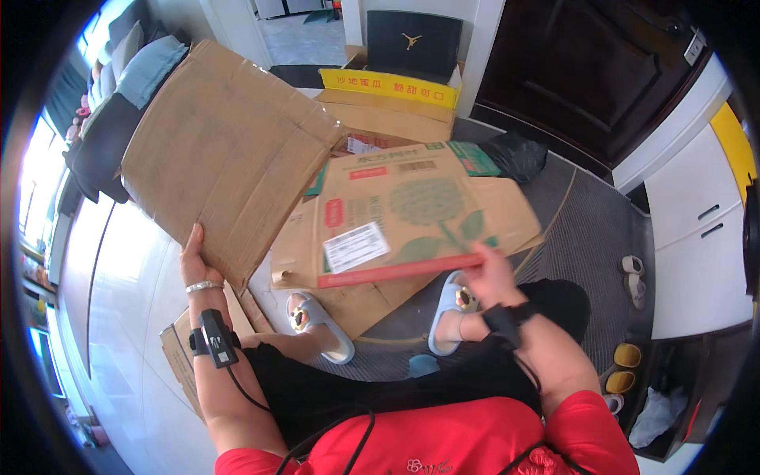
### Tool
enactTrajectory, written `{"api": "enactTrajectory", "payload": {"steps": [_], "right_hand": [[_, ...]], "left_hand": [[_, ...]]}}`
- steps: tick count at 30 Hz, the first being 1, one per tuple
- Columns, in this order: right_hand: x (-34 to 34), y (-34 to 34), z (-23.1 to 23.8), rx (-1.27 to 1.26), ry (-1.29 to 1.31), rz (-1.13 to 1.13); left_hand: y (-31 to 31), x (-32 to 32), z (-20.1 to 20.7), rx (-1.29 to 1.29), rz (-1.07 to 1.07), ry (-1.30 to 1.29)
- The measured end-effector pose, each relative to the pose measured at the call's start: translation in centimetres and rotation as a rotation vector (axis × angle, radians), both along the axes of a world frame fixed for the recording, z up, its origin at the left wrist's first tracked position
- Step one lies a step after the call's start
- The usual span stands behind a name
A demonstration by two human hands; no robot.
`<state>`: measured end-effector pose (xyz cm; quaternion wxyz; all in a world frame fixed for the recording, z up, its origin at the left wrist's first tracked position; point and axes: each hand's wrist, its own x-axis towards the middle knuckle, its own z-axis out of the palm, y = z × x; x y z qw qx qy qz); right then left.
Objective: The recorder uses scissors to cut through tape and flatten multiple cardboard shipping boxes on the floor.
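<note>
My left hand (192, 257) grips the lower edge of a large plain brown flattened cardboard sheet (226, 150), which is lifted and tilted up to the left. My right hand (489, 273) holds the near edge of a second flattened carton (396, 218), printed with a green plant picture, a red strip and a white label. That carton lies flat in front of me, over my feet in pale blue slippers (321, 321). Both wrists wear black bands with cables.
More flattened cardboard lies under the carton and by my left leg (178, 352). A box with a yellow rim (392, 87) and a black box (412, 39) stand behind. A black bag (514, 154), a dark door (602, 71), white cabinets (697, 245) and shoes (629, 356) are at right.
</note>
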<state>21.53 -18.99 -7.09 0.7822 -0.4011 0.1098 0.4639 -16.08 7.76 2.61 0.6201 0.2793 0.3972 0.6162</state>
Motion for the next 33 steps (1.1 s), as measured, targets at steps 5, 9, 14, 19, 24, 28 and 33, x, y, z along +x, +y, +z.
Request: {"api": "enactTrajectory", "payload": {"steps": [5, 9, 14, 19, 24, 28, 33], "right_hand": [[-8.1, 0.6, -1.9, -0.247, 0.273, 0.987], [-4.1, 3.9, 3.1, 0.066, -0.248, 0.845], [1.5, 5.6, 9.8, 0.058, -0.59, 0.628], [0.8, 5.4, 11.3, 0.294, -0.548, 0.732], [1.0, 3.0, 10.0, 0.2, -0.548, 0.672], [0.9, 1.7, 9.0, 0.16, -0.394, 0.575], [2.5, 0.9, 8.5, 0.086, -0.549, 0.367]], "left_hand": [[-0.4, -0.4, -0.9, -0.014, -0.077, -0.019], [-1.5, 0.3, -0.7, 0.059, -0.197, 0.092], [-3.8, 3.8, -0.5, 0.036, -0.449, 0.106], [-5.2, 7.1, -0.7, 0.028, -0.772, 0.274], [-5.7, 9.5, -1.1, 0.005, -0.833, 0.308], [-5.2, 12.0, -1.0, 0.027, -0.834, 0.502], [-4.4, 16.5, -1.0, 0.186, -0.904, 0.622]]}}
